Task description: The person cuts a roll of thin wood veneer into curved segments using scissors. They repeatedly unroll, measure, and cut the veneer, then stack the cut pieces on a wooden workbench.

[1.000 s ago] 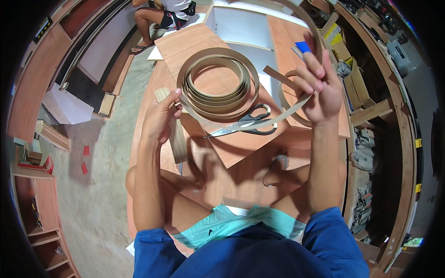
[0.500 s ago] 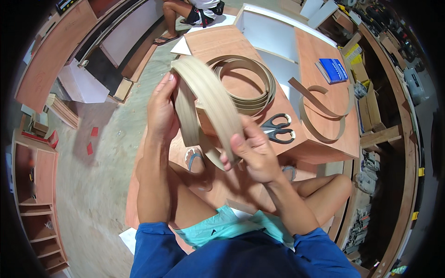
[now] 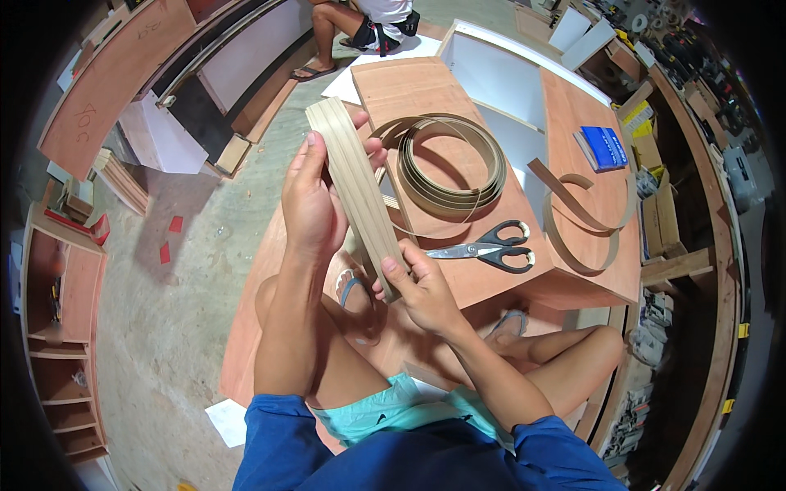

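A light wood-grain edge banding strip (image 3: 354, 184) is in front of me, slanting from upper left to lower right. My left hand (image 3: 315, 200) grips its upper part, thumb on the near side and fingertips showing past the far edge. Near the lower end, my right hand (image 3: 422, 286) pinches the banding between thumb and fingers. Just beyond, a coil of darker edge banding (image 3: 495, 184) rests on the plywood panel (image 3: 401, 82). Black-handled scissors (image 3: 495, 250) lie slightly spread to the right of my hands.
A loose curled banding strip (image 3: 557, 237) and a blue booklet or packet (image 3: 603, 147) sit on the cabinet (image 3: 565, 102) at right. Another person (image 3: 336, 37) sits at the far side. Shelving (image 3: 61, 360) stands left; a cluttered wooden rack (image 3: 704, 344) runs along the right.
The held banding went from a wide open loop to a narrower, straighter band between my hands. My right hand moved slightly down and left. The view shifted, so surroundings sit further right and lower.
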Motion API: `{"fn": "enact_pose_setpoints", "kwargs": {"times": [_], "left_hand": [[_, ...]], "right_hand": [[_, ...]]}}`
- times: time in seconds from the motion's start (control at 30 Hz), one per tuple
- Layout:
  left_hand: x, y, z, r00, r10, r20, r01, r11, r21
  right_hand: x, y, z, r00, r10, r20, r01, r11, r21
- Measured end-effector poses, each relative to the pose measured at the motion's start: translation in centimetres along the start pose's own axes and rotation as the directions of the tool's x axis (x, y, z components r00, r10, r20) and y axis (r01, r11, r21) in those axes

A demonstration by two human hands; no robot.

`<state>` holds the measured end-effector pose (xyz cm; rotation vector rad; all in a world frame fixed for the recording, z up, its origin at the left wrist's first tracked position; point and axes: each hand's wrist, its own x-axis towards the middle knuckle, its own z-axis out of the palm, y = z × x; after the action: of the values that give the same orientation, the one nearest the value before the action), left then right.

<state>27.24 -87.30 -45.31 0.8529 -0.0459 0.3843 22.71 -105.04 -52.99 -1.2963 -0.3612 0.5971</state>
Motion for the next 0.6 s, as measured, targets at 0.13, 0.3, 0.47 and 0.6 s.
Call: {"fn": "enact_pose_setpoints", "kwargs": {"times": [0.13,0.3,0.47,0.6], "left_hand": [[0.4,-0.4,-0.7,0.999,-0.004,0.047,0.009,0.992,-0.125],[0.0,-0.8,0.9,0.995,-0.030,0.095,0.049,0.977,-0.206],[-0.2,-1.4,2.0,0.971,0.048,0.234,-0.005,0.983,-0.182],[-0.4,-2.1,2.4,0.974,0.004,0.228,0.028,0.990,-0.138]], "right_hand": [[0.4,1.8,-0.5,0.998,0.035,0.047,-0.035,0.999,0.016],[0.7,2.5,-0.9,0.996,0.022,0.088,-0.036,0.987,0.156],[0.1,2.8,-1.5,0.993,0.026,0.112,-0.055,0.963,0.263],[-0.2,3.8,-1.6,0.996,-0.004,0.093,-0.032,0.927,0.374]]}}
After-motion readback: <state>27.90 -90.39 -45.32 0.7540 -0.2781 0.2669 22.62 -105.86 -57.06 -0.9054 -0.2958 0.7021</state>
